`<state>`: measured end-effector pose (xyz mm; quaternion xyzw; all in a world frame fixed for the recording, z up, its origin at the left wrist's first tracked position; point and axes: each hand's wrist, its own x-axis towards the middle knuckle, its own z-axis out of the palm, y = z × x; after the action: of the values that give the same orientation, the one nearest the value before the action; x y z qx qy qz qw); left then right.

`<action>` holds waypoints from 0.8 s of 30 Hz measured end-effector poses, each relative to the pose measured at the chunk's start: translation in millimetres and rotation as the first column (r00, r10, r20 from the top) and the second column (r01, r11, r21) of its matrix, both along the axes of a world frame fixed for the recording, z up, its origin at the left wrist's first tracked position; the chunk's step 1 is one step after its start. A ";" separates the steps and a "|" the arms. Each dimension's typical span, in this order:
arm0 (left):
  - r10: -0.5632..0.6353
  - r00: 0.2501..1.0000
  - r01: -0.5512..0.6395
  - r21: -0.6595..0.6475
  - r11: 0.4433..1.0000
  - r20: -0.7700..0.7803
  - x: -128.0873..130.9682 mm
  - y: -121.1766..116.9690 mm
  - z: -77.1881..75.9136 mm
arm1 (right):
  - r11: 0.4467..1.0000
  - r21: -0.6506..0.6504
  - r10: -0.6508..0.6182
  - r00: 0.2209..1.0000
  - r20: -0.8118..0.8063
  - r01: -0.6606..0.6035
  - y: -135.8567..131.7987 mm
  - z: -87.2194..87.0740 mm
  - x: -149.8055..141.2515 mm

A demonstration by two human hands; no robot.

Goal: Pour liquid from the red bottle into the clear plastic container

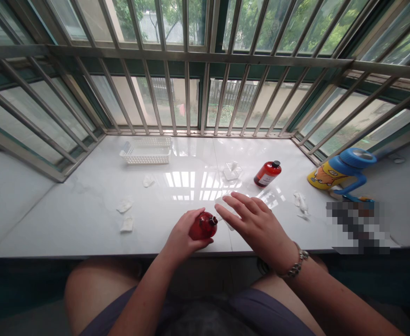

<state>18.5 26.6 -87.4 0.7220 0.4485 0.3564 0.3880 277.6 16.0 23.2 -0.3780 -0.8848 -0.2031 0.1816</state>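
Note:
My left hand [184, 235] is wrapped round a red bottle [202, 227] near the counter's front edge. The bottle leans to the right, and its dark neck [213, 220] shows no cap. My right hand [252, 221] hovers just right of that neck, fingers stretched out and slightly apart; its thumb is hidden. Under and beside those fingers lies something clear and glossy [222, 201], mostly covered, whose kind I cannot make out. Farther back stands a second red bottle [265, 176] with a black cap and a white label.
A white plastic basket [145, 158] sits at the back left. Crumpled white tissues [127, 225] lie at left. A small clear dish [232, 171] stands mid-counter. To the right are a white tube [301, 204] and a blue-and-yellow flask [338, 172]. Metal window bars [205, 57] border the back.

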 end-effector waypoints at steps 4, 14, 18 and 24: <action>0.003 1.000 -0.003 0.007 1.000 0.003 -0.1 0.2 0.0 | 1.000 0.005 0.007 1.000 0.001 -0.007 0.6 0.8 -0.2; 0.005 1.000 -0.005 0.003 1.000 0.002 0.1 -0.1 0.2 | 1.000 -0.003 0.017 1.000 0.010 -0.017 1.6 -0.1 0.5; 0.000 1.000 0.000 -0.003 1.000 0.004 0.4 -0.2 1.3 | 1.000 0.005 0.015 1.000 0.014 -0.015 1.6 0.4 1.1; -0.005 1.000 0.005 -0.004 1.000 0.002 0.2 0.4 0.2 | 1.000 0.019 0.013 0.999 0.032 -0.013 2.0 3.0 1.4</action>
<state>18.7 27.0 -87.2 0.7220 0.4469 0.3554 0.3908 279.0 18.0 26.2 -0.3671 -0.8881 -0.2165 0.1722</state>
